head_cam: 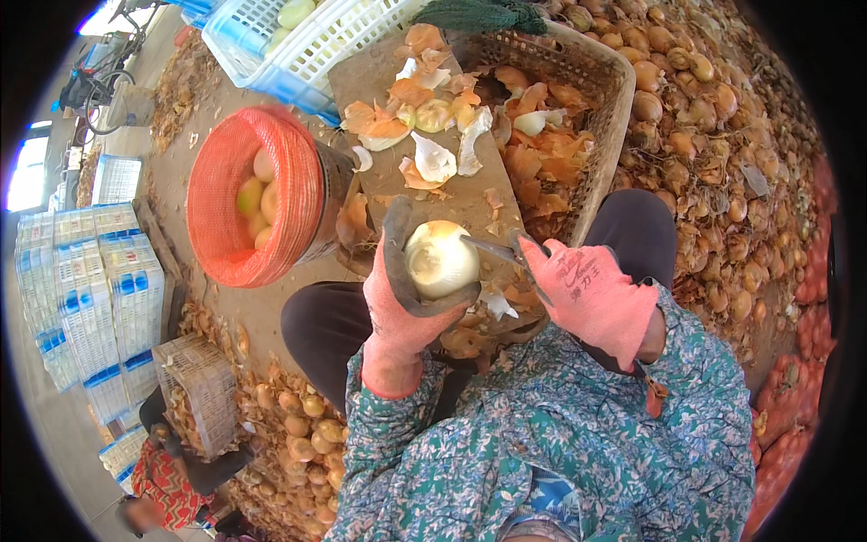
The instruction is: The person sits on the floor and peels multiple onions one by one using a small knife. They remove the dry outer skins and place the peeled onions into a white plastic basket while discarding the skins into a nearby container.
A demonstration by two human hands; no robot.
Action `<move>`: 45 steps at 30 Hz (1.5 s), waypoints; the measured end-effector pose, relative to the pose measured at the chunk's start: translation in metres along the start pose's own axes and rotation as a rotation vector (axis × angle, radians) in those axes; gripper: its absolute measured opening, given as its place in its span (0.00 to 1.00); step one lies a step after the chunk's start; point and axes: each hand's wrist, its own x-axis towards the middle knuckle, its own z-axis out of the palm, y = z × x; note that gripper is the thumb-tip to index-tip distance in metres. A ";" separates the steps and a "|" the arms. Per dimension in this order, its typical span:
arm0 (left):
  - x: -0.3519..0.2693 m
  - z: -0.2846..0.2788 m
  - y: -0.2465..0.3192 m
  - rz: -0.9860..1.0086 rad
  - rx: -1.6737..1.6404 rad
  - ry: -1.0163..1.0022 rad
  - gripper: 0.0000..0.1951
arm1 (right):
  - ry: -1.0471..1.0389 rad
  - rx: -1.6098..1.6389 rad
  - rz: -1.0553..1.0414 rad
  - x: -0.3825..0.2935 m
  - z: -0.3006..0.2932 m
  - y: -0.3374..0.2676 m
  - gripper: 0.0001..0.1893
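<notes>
A mostly peeled onion (443, 261), pale with a patch of brownish skin near its top, rests in the palm of my left hand (413, 291), which wears a pink glove with a dark grey coating. My right hand (582, 284), gloved the same way, grips a small knife (493, 249). The blade's tip is at the onion's upper right side. Below both hands lies a worn board (467, 196) strewn with onion skins (433, 159) and white peelings. The knife's handle is mostly hidden by my right fingers.
A bucket lined with red mesh (203, 203) holds several onions at left. Beyond the board stand a skin-filled crate (620, 101) and a blue-white crate (325, 51). Onion heaps (711, 135) spread right and lower left (305, 433). Another person (169, 481) sits near stacked crates (101, 298).
</notes>
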 end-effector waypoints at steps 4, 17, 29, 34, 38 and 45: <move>-0.001 0.005 0.001 0.048 -0.029 0.037 0.52 | 0.166 0.380 -0.067 0.005 0.019 -0.002 0.29; -0.006 0.005 0.000 -0.035 -0.062 -0.052 0.55 | 0.297 1.032 0.075 0.034 0.025 0.028 0.17; 0.020 -0.039 0.048 -0.174 -0.237 0.308 0.39 | 0.294 0.743 0.072 0.046 0.042 0.038 0.18; 0.039 -0.098 0.037 -0.188 -0.467 0.437 0.33 | 0.228 0.777 0.094 0.048 0.040 0.031 0.19; 0.060 -0.127 0.028 -0.134 -0.401 0.531 0.28 | 0.239 0.814 0.068 0.051 0.041 0.034 0.18; 0.087 -0.169 0.020 -0.124 -0.285 0.639 0.20 | 0.111 0.777 0.091 0.057 0.045 0.039 0.23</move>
